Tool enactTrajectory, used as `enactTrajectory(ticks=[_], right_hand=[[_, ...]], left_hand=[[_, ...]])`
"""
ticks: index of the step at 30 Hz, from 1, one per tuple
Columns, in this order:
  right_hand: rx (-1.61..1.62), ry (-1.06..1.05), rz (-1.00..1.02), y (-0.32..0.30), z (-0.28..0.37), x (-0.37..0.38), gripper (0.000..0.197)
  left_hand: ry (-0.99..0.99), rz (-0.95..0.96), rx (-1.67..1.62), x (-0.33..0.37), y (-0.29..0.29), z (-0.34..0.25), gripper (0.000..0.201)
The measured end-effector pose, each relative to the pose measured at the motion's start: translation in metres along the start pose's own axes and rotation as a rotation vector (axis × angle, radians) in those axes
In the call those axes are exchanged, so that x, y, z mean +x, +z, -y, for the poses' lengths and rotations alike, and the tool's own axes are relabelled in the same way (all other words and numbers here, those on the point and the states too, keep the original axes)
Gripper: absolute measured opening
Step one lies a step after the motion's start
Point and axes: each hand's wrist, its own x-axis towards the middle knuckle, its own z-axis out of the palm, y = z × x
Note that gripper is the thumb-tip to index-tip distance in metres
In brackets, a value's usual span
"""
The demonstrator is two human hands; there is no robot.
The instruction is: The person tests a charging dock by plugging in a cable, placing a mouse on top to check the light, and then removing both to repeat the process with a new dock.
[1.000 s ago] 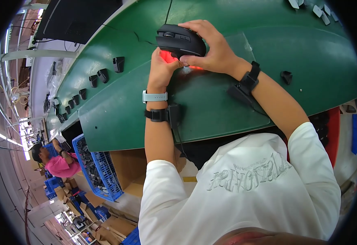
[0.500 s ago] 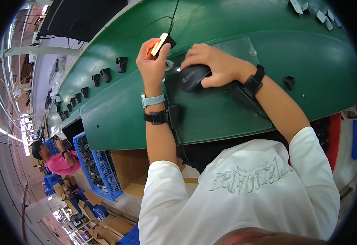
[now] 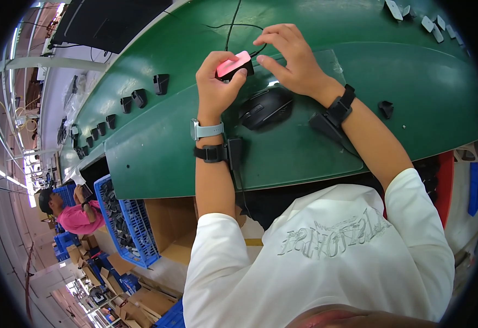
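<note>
My left hand (image 3: 215,82) is closed around a small black box-shaped light (image 3: 234,64) whose flat top panel glows pink. From this light a thin black cable (image 3: 232,26) runs toward the far side of the green workbench (image 3: 157,164). Just right of it, my right hand (image 3: 296,64) is raised with fingers apart, close to the cable where it meets the light. Under that hand a black computer mouse (image 3: 267,108) lies untouched on a clear sheet. Both wrists wear black straps with small dark boxes.
Several small black parts (image 3: 139,98) line the bench's left side. One black piece (image 3: 386,109) lies at right; white pieces (image 3: 428,24) sit far right. Below left are a blue crate (image 3: 150,232) of dark parts and a cardboard box (image 3: 170,224). Another person (image 3: 80,216) works beyond.
My right hand has let go of the mouse and moved up toward the light. My left hand has turned the light and shifted slightly right; its glow went from yellowish white to pink.
</note>
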Motion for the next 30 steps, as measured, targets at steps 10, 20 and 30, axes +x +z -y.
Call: enactTrajectory(ticks=[10,20,30], right_hand=[[0.014,0.056,0.25,0.001,-0.006,-0.005,0.014],[0.059,0.056,0.244,-0.001,-0.008,-0.005,0.014],[0.098,0.099,0.276,-0.003,-0.007,-0.007,0.016]], left_hand=[[0.043,0.059,-0.001,0.0,0.003,-0.004,0.026],[0.019,0.077,-0.057,0.001,0.005,-0.002,0.025],[0.021,0.079,-0.053,0.0,0.007,0.001,0.029]])
